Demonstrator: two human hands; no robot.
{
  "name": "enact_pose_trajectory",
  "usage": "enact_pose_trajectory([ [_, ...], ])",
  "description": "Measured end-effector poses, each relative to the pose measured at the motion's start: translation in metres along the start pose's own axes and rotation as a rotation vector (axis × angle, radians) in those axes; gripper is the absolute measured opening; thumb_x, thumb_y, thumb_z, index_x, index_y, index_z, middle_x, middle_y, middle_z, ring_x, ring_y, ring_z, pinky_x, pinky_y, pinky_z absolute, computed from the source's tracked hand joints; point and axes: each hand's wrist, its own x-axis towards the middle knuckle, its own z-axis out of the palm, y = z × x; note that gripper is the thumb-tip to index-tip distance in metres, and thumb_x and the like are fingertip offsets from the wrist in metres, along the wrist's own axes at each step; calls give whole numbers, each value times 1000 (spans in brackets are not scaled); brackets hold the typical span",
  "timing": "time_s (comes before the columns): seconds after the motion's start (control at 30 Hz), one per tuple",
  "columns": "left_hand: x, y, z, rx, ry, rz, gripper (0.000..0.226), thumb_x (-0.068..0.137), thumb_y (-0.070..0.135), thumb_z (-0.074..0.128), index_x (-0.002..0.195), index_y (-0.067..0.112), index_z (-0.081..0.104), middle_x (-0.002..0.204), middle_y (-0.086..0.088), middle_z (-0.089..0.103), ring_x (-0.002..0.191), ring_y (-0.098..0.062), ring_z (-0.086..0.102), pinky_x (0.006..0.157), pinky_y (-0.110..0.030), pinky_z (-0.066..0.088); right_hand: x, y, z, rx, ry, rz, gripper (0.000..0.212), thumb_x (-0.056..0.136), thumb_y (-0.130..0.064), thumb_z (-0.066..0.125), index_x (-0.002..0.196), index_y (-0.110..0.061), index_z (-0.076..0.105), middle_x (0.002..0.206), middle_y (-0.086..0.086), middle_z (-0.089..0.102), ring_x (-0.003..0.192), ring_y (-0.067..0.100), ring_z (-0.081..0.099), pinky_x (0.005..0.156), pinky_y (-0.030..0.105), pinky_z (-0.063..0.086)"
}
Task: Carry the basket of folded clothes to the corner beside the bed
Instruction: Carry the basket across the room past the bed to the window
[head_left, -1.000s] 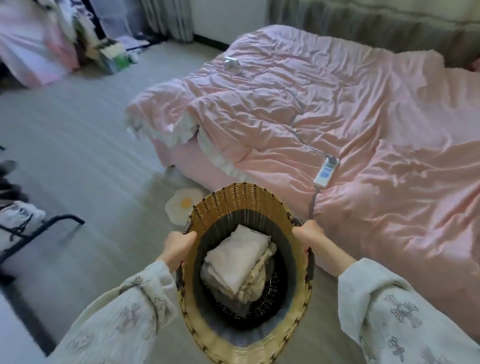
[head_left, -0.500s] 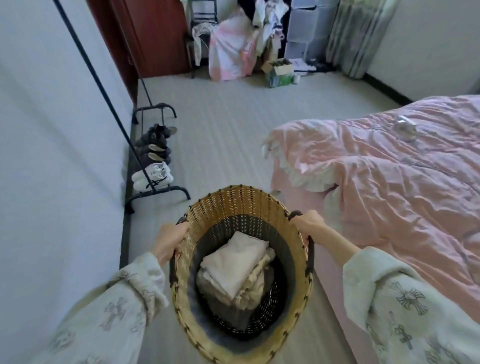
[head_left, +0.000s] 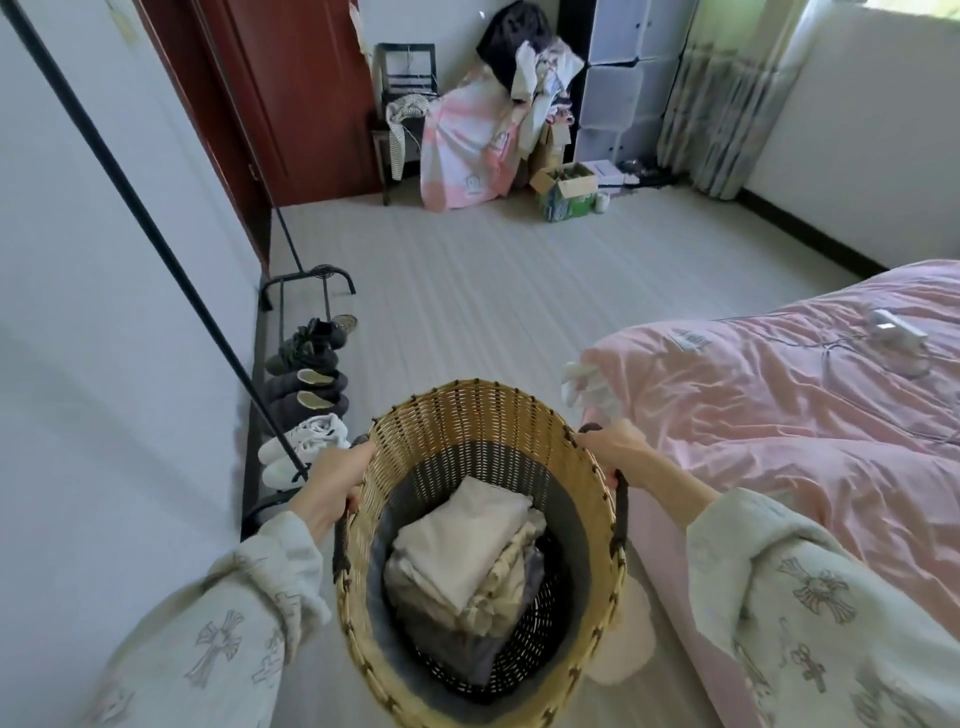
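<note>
- Centrally, one basket (head_left: 480, 561) hangs between the two hands, clear of the floor, its mouth tilted toward the wearer.
- Left hand (head_left: 332, 483): closed around the dark left handle (head_left: 340, 545), fingers wrapped over the rim.
- Right hand (head_left: 621, 452): likewise closed around the right handle (head_left: 621, 512); both hands sit level, neither nearer the load than the other.
- Clothes (head_left: 467, 551): one folded stack, pale piece on top, low inside the basket, below and between the hands; the count of garments cannot be told.
- Bed (head_left: 805, 426): one, pink-covered, just right of the right hand; its near edge runs forward and away from the wearer.
- Key relation: open floor (head_left: 493, 291) lies ahead of both hands, bounded by the bed on the right, so the carry, as judged, goes forward along the bed's edge; which corner is meant cannot be told.
- Shoes (head_left: 306, 395): apparently four pairs in a row, ahead of and left of the left hand, beneath one slanting black rack (head_left: 156, 239); a leftward drift could clip it.
- Box (head_left: 569, 192): one, far ahead by the clothes pile.
</note>
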Motion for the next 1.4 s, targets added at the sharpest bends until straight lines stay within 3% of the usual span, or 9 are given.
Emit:
enact_pose_trajectory([
  [0.13, 76, 65, 4, 10, 0, 8, 28, 85, 17, 50, 60, 13, 37, 48, -2, 27, 33, -15, 20, 43, -25, 22, 65, -59, -11, 53, 27, -2, 29, 91, -20, 54, 67, -9, 42, 54, 4, 39, 38, 16, 37, 40, 26, 37],
  [0.3, 165, 144, 17, 1, 11, 11, 36, 84, 13, 51, 52, 12, 33, 31, 3, 26, 18, -11, 18, 43, -25, 22, 156, -138, -30, 26, 29, -1, 33, 92, -22, 53, 64, -8, 43, 51, 2, 39, 39, 14, 40, 40, 22, 36],
  [0.43, 228, 213, 37, -1, -31, 6, 38, 85, 15, 52, 52, 14, 33, 23, 8, 23, 17, -8, 16, 32, -14, 21, 224, -192, -55, 35, 36, 27, 34, 94, -18, 50, 62, -9, 42, 50, 2, 39, 38, 14, 38, 35, 21, 34],
  [0.7, 365, 360, 85, 27, -125, 60, 36, 85, 11, 51, 53, 14, 36, 41, 3, 26, 22, -8, 17, 29, -11, 21, 361, -286, -113, 99, 155, 67, 37, 92, -14, 47, 57, -11, 35, 44, 2, 35, 33, 15, 33, 35, 21, 33],
  [0.87, 460, 457, 135, 100, -211, 125, 35, 85, 11, 51, 54, 14, 36, 32, 5, 25, 21, -9, 16, 29, -13, 22, 457, -332, -151, 177, 230, 140, 36, 91, -12, 47, 56, -10, 36, 45, 2, 34, 32, 14, 32, 32, 18, 31],
  [1.0, 524, 528, 183, 173, -287, 171, 32, 87, 13, 50, 59, 14, 35, 49, 0, 26, 27, -10, 19, 30, -14, 22, 516, -355, -186, 229, 296, 222, 39, 91, -16, 49, 55, -10, 37, 45, 2, 35, 29, 14, 34, 30, 17, 32],
  [1.27, 599, 664, 312, 314, -420, 274, 28, 86, 13, 50, 60, 14, 38, 51, -1, 29, 39, -14, 22, 38, -21, 25, 622, -357, -275, 337, 433, 363, 37, 91, -15, 50, 56, -9, 38, 50, 4, 39, 33, 16, 38, 30, 17, 34],
  [1.4, 626, 721, 390, 352, -488, 290, 29, 84, 10, 49, 59, 13, 36, 51, -1, 26, 37, -14, 21, 35, -19, 24, 685, -349, -331, 366, 452, 385, 35, 91, -14, 48, 58, -8, 38, 52, 5, 39, 37, 16, 38, 35, 21, 36],
])
